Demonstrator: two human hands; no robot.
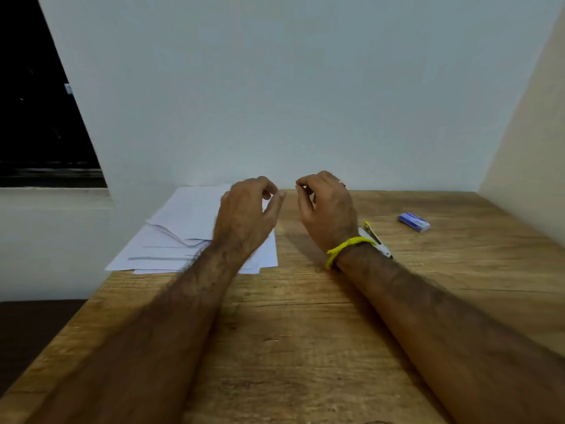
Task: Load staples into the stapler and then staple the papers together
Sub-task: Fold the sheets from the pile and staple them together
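A loose stack of white papers [189, 231] lies at the table's far left, one corner hanging over the edge. My left hand [247, 215] hovers above the stack's right side with loosely curled fingers, holding nothing. My right hand [327, 209] is raised beside it with the thumb and fingertips drawn together; whether they pinch anything small is not visible. A yellow and white stapler [377, 240] lies on the table behind my right wrist, mostly hidden by it. A small blue staple box [414, 222] sits further right.
The wooden table [305, 332] is closed in by a pale wall [275, 87] at the back and another on the right. A dark window [36, 117] is at the left. My right wrist wears a yellow band [345, 247].
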